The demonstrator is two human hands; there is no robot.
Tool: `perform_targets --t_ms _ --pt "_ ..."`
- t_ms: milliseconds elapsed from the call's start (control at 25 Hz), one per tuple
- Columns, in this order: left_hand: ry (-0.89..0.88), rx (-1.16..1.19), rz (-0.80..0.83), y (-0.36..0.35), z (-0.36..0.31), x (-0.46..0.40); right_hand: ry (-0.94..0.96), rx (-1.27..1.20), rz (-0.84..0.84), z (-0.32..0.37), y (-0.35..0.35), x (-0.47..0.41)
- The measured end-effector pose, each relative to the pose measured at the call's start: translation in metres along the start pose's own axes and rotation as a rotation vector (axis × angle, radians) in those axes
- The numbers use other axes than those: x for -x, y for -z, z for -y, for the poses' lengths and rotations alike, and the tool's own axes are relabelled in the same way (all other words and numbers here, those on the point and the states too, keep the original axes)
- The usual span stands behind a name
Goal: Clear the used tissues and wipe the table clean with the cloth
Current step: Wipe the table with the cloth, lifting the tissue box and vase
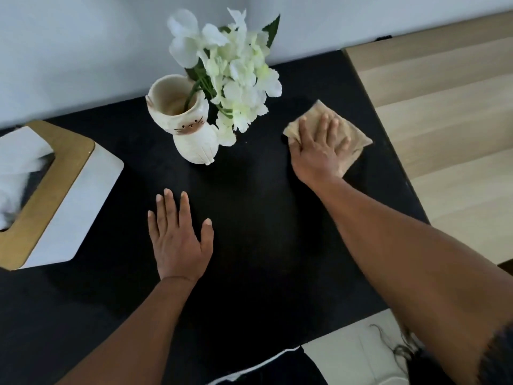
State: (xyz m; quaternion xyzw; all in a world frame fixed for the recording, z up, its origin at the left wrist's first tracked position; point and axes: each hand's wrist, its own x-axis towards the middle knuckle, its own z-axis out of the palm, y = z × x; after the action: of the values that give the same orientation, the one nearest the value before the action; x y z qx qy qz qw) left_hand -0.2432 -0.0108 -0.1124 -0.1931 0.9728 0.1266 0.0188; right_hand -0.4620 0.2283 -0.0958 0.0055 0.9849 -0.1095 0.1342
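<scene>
A beige cloth [356,137] lies flat on the black table [263,232] near its far right edge. My right hand [319,150] presses down on the cloth with fingers spread, the thumb hooked over its left edge. My left hand [177,240] rests palm down on the bare tabletop at the centre, fingers slightly apart, holding nothing. I see no loose used tissues on the table.
A white tissue box with a wooden lid [58,195] sits at the left, tissue sticking out. A cream cat-shaped vase [188,126] with white flowers [236,79] stands at the back centre, left of the cloth. A wall lies behind, wooden floor to the right.
</scene>
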Motion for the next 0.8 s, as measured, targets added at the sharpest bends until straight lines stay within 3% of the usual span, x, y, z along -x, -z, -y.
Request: perform_targets --t_ms 160,320,400,480,560,640,720,800 --pt "-0.004 0.036 -0.013 -0.002 0.003 0.001 0.320 0.089 0.003 0.056 -0.044 0.082" --pt "0.005 0.119 0.032 0.002 0.006 -0.001 0.514 0.135 0.005 -0.004 -0.065 0.217" --pt "-0.001 0.182 0.089 0.010 0.011 -0.004 0.454 0.172 0.014 -0.068 -0.053 0.232" --pt "-0.019 0.209 0.136 0.020 0.016 0.001 0.251 0.177 0.002 -0.114 -0.031 0.210" --pt "-0.030 0.155 0.138 0.028 0.028 0.022 0.000 0.060 0.005 -0.117 -0.018 0.175" --pt "0.000 0.118 0.080 0.028 0.039 0.064 -0.132 -0.028 -0.020 -0.086 -0.022 0.159" --pt "0.042 0.126 0.030 0.020 0.046 0.112 -0.045 -0.008 -0.030 -0.048 -0.041 0.177" --pt "0.055 0.119 -0.002 0.010 0.050 0.141 0.200 0.069 -0.038 -0.019 -0.064 0.230"
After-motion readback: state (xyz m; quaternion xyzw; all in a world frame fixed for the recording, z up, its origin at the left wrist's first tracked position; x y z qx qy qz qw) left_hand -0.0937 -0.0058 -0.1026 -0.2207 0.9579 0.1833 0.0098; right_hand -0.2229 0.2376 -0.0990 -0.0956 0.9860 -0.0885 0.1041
